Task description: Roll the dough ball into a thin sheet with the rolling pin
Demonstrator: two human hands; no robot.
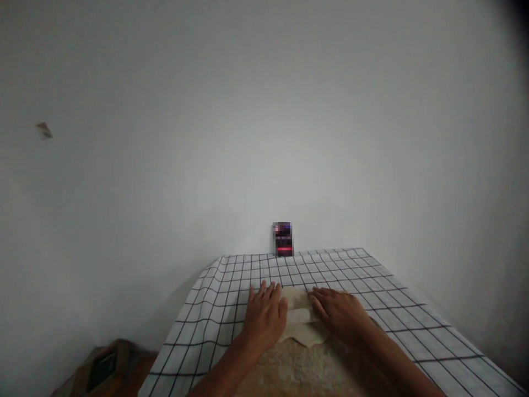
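A pale sheet of dough (308, 332) lies across the far part of a floured wooden board (301, 366). Across its middle runs a raised, lighter band, like a roll; whether a pin is inside I cannot tell. My left hand (265, 314) rests palm down on the left end of this band, fingers stretched forward and slightly apart. On the right end lies my right hand (341, 311), flat and angled inward, with its fingers extended close together. The dough's near edge is wavy and hangs loose between my wrists. My palms hide both ends of the band.
The table wears a white cloth with black grid lines (206, 325). A dark, blurred-out upright object, perhaps a phone (283, 240), leans on the white wall (264, 138) at the table's far edge. A brown boxy object (103, 366) stands low at the left.
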